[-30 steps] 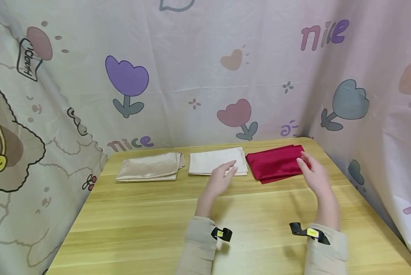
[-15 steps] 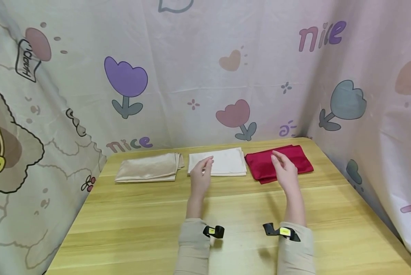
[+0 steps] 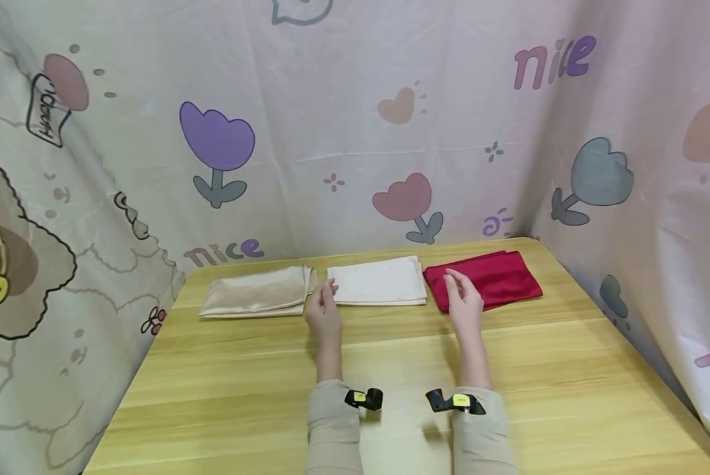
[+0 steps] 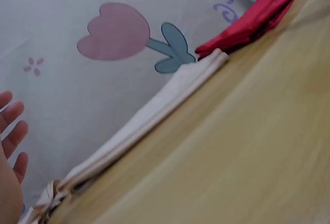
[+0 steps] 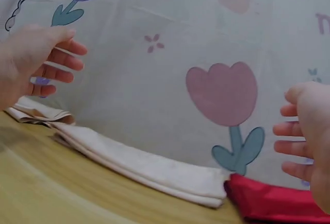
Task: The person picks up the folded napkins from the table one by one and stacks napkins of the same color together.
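Three folded cloths lie in a row along the table's far side: a beige satin one (image 3: 254, 290) at left, a white one (image 3: 380, 282) in the middle, a red satin one (image 3: 505, 277) at right. My left hand (image 3: 325, 316) is raised in front of the gap between the beige and white cloths, fingers loosely bent. My right hand (image 3: 466, 307) hovers before the red cloth's left part, hiding some of it. In the right wrist view, the left hand (image 5: 38, 62) and right hand (image 5: 314, 131) both hold nothing, their fingers relaxed above the cloths.
The wooden table (image 3: 224, 382) reaches a patterned curtain (image 3: 319, 132) at the back, with more curtain on both sides. Each sleeve carries a small black wrist camera, one on the left (image 3: 365, 398) and one on the right (image 3: 456, 401).
Both hands have moved left, the right hand farther, from the red cloth's right end to its left part. The left hand went from the white cloth toward the beige one. The cloths stay put.
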The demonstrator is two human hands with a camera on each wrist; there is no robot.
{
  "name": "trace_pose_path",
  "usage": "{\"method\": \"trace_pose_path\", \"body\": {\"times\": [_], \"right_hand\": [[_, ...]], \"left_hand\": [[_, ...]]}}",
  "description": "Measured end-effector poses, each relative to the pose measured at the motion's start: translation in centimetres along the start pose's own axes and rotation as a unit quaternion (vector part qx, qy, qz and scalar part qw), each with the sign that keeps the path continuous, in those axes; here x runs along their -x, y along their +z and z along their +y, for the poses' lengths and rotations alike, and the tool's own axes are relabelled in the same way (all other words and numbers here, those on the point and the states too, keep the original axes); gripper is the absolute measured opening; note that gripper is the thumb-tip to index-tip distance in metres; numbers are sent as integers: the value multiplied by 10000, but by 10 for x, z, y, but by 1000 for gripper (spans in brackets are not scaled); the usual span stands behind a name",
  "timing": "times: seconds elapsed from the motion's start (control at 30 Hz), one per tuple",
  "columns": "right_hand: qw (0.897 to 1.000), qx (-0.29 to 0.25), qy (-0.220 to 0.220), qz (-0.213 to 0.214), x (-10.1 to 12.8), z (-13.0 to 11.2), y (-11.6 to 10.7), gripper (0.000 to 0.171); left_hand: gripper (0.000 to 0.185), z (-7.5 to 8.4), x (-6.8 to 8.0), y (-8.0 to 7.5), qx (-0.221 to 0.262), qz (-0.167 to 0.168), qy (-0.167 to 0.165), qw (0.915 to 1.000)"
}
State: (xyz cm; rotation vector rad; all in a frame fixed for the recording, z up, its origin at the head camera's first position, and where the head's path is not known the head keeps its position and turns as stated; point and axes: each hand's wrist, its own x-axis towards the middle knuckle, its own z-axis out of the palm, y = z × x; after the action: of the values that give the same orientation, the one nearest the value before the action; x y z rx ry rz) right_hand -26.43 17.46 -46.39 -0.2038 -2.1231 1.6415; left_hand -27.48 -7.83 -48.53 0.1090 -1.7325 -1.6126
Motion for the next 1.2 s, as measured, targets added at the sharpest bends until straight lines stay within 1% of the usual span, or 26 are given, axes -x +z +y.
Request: {"method": "trace_pose_path", "body": {"times": [0.1, 0.17, 0.27, 0.37, 0.4, 0.47, 0.53, 0.63, 0.73, 0.83, 0.97, 1.07, 1.2], "right_hand": [[9998, -157, 117, 2, -1, 6, 11, 40], [9998, -154, 136, -17, -1, 10, 20, 39], [9997, -161, 71, -145, -1, 17, 33, 37], [9992, -45, -52, -385, 0, 23, 43, 38], [9988, -5, -78, -493, 0, 24, 45, 39], [9968, 220, -147, -752, 1, 25, 50, 43], [9940, 417, -207, -993, 1, 27, 54, 48], [9902, 673, -221, -1205, 3, 30, 58, 52], [9892, 753, -105, -1250, 5, 33, 60, 54], [9889, 752, -31, -1282, 7, 36, 61, 54], [9859, 885, 34, -1417, 7, 40, 64, 57], [9828, 1090, 96, -1487, 6, 42, 67, 61], [9805, 1344, 102, -1429, 3, 43, 72, 65]], "left_hand": [[25, -7, 2, 0, -42, 255, -166, 9995], [25, -10, 2, 0, -153, 297, -267, 9991], [28, -11, 3, -1, -874, 318, -470, 9946], [29, -13, 3, -2, -1576, 280, -641, 9850], [30, -14, 2, -2, -1703, 217, -702, 9826], [33, -18, 0, -2, -1726, 22, -839, 9814], [38, -22, -2, -1, -1735, -242, -1060, 9788], [45, -26, -3, 0, -1917, -615, -1367, 9699], [51, -28, -3, -1, -2122, -939, -1617, 9592], [55, -30, -4, -1, -2321, -1179, -1709, 9503], [57, -33, -6, -1, -2562, -1394, -1747, 9404], [57, -35, -8, -1, -2736, -1521, -1785, 9328], [57, -37, -11, 1, -2914, -1605, -1787, 9259]]}}
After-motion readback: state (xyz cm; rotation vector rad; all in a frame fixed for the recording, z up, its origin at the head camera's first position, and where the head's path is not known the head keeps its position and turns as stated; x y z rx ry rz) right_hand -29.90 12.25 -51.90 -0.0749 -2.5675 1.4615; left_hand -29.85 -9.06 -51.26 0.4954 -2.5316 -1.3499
